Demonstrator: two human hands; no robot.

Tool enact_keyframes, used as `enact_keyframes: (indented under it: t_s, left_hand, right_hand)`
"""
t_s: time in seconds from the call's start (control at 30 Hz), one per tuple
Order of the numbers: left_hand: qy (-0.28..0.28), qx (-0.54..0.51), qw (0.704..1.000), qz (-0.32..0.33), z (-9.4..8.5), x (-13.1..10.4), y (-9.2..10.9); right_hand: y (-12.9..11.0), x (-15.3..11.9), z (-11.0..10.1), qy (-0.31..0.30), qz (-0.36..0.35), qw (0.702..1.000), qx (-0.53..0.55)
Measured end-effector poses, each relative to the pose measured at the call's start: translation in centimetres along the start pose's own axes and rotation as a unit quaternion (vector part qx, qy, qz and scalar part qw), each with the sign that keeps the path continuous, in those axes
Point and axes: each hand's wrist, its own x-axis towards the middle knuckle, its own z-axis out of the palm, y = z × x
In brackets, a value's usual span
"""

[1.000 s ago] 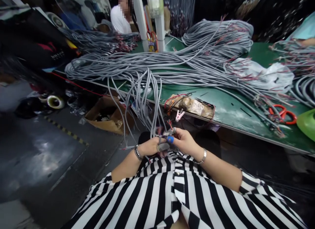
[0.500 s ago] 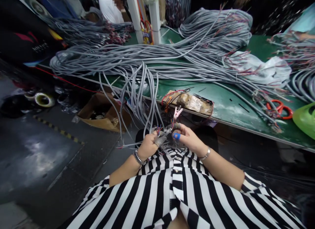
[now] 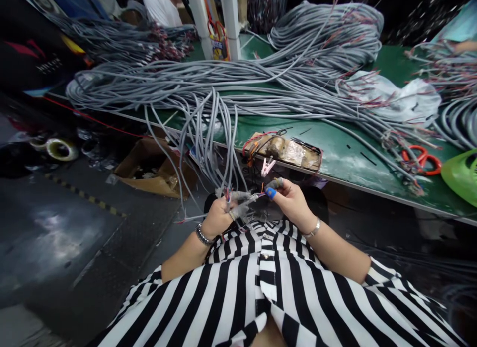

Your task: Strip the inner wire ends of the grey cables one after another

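My left hand is closed around the stripped ends of several grey cables that hang over the table edge. Coloured wire tips stick up above its fist. Thin wires, one of them orange, run from there to my right hand, whose thumb and forefinger pinch them. Grey wrapping covers some fingertips on both hands, and a blue cover sits on the right thumb. Just above the right hand stands a pink clip at the table edge.
Long bundles of grey cable lie across the green table. A taped block sits at its front edge, with red-handled scissors and a green basket to the right. Below left is a cardboard box. Another person is behind.
My right hand has moved slightly right, away from the left hand, and the wires between them now stretch sideways. The left hand has shifted a little left. The view has tilted slightly.
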Motion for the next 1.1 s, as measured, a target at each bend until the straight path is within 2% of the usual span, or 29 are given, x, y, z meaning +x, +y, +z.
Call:
enact_keyframes:
  t_s: [0.17, 0.33, 0.43, 0.5, 0.57, 0.63, 0.7, 0.8, 0.9, 1.0, 1.1]
  left_hand:
    - [0.051, 0.052, 0.997, -0.021, 0.4, 0.4, 0.2]
    - [0.073, 0.094, 0.989, 0.083, 1.2, 1.0, 1.3]
    - [0.066, 0.082, 0.988, 0.111, 0.6, 1.3, 1.5]
    - [0.069, 0.083, 0.987, 0.119, -0.1, 1.4, 1.4]
    - [0.055, 0.089, 0.986, 0.134, -0.9, 1.3, 1.3]
    - [0.015, 0.087, 0.985, 0.146, -1.4, 1.2, 1.3]
    - [-0.026, 0.087, 0.985, 0.150, -1.8, 1.1, 1.2]
    - [-0.055, 0.093, 0.983, 0.147, -2.0, 1.2, 1.4]
    - [-0.051, 0.089, 0.985, 0.137, -2.2, 1.3, 1.8]
    - [-0.047, 0.049, 0.994, 0.084, -2.1, 1.5, 2.2]
    - [-0.026, -0.008, 1.000, 0.010, -1.5, 1.7, 2.3]
  right_hand:
    - [-0.5, -1.3, 0.3, -0.038, -0.058, 0.993, -0.100]
    - [-1.2, -1.6, 0.8, -0.067, -0.118, 0.975, -0.177]
    - [-1.8, -1.3, 0.3, -0.102, -0.133, 0.971, -0.173]
    - [-2.4, -1.0, -0.4, -0.098, -0.139, 0.972, -0.163]
    - [-2.9, -0.5, -1.0, -0.054, -0.142, 0.972, -0.177]
    - [-3.4, 0.0, -1.2, -0.025, -0.134, 0.964, -0.227]
    - [-3.8, 0.5, -1.1, -0.046, -0.115, 0.950, -0.288]
    - [-3.8, 1.1, -0.6, -0.112, -0.090, 0.941, -0.305]
    - [-3.6, 0.9, -0.1, -0.165, -0.085, 0.947, -0.263]
    - [-3.3, 0.2, 0.3, -0.194, -0.133, 0.934, -0.269]
    - [-3.1, -0.4, 0.8, -0.190, -0.203, 0.908, -0.315]
